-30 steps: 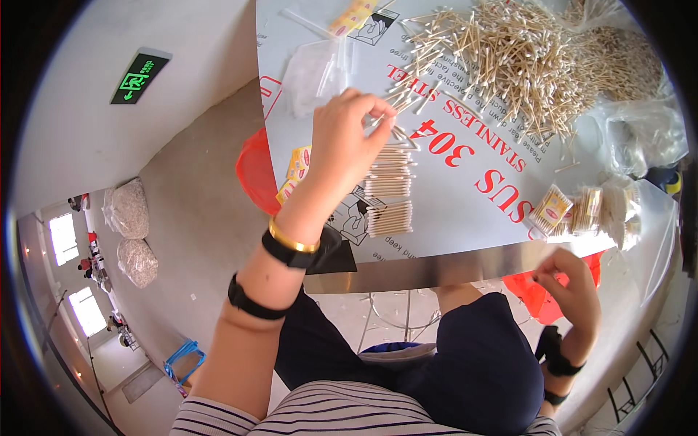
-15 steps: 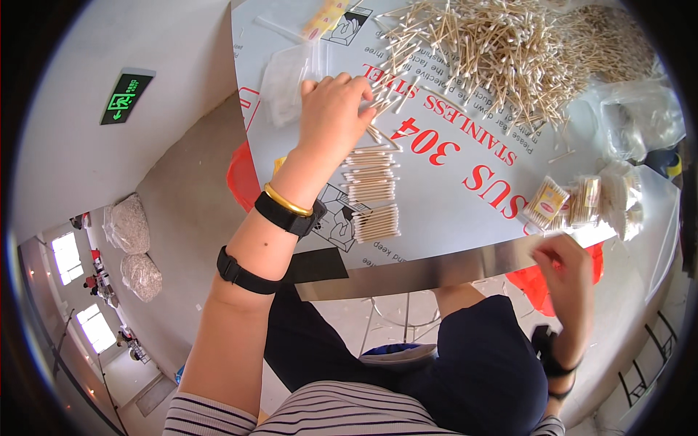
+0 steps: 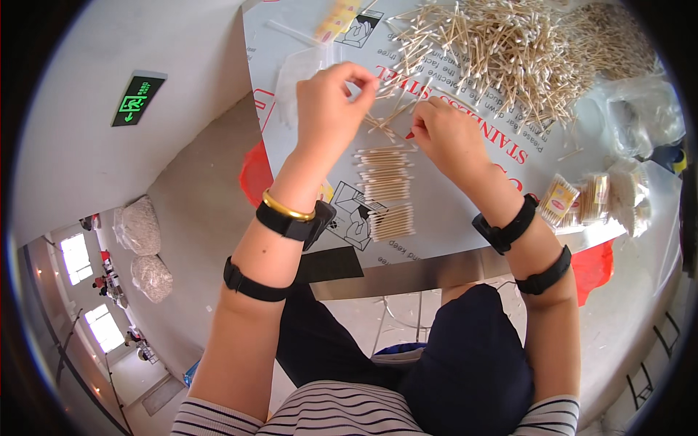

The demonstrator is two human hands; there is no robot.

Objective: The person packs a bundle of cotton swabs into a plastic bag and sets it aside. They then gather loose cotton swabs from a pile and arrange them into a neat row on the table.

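My left hand (image 3: 331, 105) hovers over the table's left part, thumb and forefinger curled together in a pinch; what they hold, if anything, does not show. Beside it lie clear plastic bags (image 3: 311, 62). Across from it my right hand (image 3: 449, 138) is low over the table with its fingers pressed together, their tips hidden. A few loose cotton swabs (image 3: 383, 125) lie crossed between the two hands. Nearer me, cotton swabs lie side by side in a neat row (image 3: 385, 178), with a second row (image 3: 391, 221) just below it.
A large heap of cotton swabs (image 3: 502, 58) covers the far right. Filled swab packs (image 3: 558, 200) and a crumpled clear bag (image 3: 640, 120) sit at the right. Yellow printed labels (image 3: 338, 20) lie far left. The metal table edge (image 3: 407, 276) runs before my knees.
My right hand has come from the table's near right edge up to the middle, close to the loose swabs. My left hand has lifted slightly, its fingers now pinched. The view has shifted a little.
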